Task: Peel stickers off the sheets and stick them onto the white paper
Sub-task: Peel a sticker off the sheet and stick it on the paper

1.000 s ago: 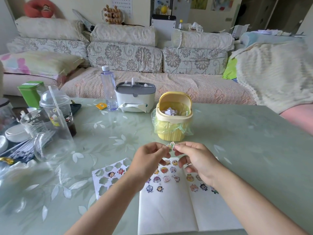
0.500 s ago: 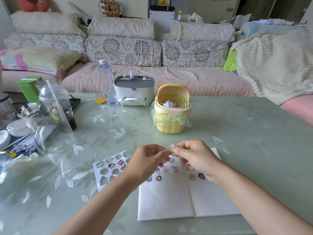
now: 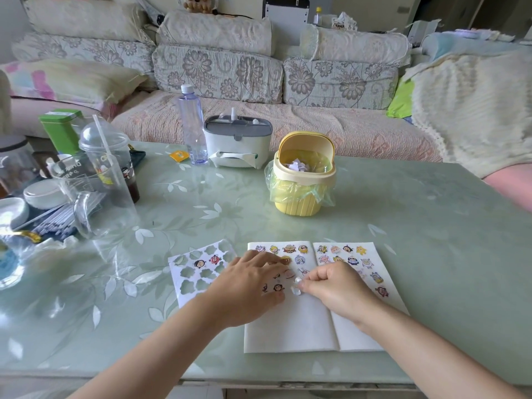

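Lowered onto paper (image 3: pixel 288 326) | left grip (image 3: pixel 247 286) released | right grip (image 3: pixel 336 289) pinches scrap (image 3: pixel 297 280) | bin (image 3: pixel 299 207): scraps (image 3: pixel 296 165)

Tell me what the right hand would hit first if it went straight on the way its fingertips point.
Most likely the left hand: the right hand, pinching a small white scrap, points leftward at it across the white paper.

Left hand (image 3: pixel 247 286) lies flat on the white paper (image 3: pixel 290 326), fingers spread over rows of stuck figures. Right hand (image 3: pixel 334 286), fingers curled, pinches a small pale scrap (image 3: pixel 296 285) near the paper's fold; sticker or backing, too small to tell. Sticker sheet (image 3: pixel 190 272) lies just beside the paper: mostly empty cut-outs, two stickers on it. Yellow bin (image 3: pixel 302 182) stands beyond on the green table (image 3: pixel 403 226), paper bits inside.
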Action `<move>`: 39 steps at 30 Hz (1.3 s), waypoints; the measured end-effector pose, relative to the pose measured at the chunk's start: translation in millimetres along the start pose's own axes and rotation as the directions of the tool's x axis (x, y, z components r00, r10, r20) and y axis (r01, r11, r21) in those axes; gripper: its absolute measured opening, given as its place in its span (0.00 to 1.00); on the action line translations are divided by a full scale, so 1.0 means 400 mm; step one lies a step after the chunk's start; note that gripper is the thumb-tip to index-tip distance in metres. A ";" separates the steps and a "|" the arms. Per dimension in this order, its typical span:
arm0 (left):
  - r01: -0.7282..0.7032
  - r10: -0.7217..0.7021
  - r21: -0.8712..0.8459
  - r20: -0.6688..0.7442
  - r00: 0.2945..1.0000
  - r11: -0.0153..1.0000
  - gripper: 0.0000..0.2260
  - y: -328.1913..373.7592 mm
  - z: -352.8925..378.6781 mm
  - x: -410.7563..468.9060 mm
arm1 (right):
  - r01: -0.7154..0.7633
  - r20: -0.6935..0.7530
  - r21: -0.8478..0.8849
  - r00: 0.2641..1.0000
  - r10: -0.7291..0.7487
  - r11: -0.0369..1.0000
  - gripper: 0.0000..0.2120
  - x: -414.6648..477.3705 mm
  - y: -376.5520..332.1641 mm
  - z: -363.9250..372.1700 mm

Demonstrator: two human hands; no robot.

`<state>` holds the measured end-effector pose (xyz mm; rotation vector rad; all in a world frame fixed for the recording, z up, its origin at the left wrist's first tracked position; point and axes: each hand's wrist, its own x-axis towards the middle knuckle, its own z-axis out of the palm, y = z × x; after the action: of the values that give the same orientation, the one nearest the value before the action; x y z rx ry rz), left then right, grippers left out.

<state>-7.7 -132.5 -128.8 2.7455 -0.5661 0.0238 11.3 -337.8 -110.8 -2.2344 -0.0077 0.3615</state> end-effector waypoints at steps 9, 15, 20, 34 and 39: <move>-0.009 0.010 0.022 -0.017 1.000 1.000 0.24 -0.014 0.015 -0.005 | 0.000 -0.117 -0.219 0.993 -0.027 0.976 0.08 -0.018 -0.007 0.024; -0.032 0.035 0.035 -0.074 0.997 0.999 0.23 -0.011 0.024 -0.009 | -0.017 -0.200 -0.395 0.977 -0.068 0.918 0.09 -0.021 -0.017 0.033; -0.130 0.130 0.010 -0.172 0.976 0.991 0.16 -0.001 0.033 -0.019 | 0.017 -0.213 -0.459 0.968 -0.129 0.888 0.14 -0.019 -0.016 0.015; -0.224 0.249 0.115 -0.308 0.918 0.968 0.11 0.015 0.068 -0.040 | 0.433 0.062 -0.769 0.782 -0.620 0.470 0.13 -0.061 0.063 0.014; -0.195 0.228 0.131 -0.330 0.916 0.972 0.12 0.024 0.071 -0.049 | 0.384 0.063 -0.793 0.823 -0.564 0.472 0.17 -0.061 0.050 0.024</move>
<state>-31.0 -142.8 -154.2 2.6652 -0.7730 0.5854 -16.7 -346.6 -125.6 -2.9801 -0.8379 -0.2784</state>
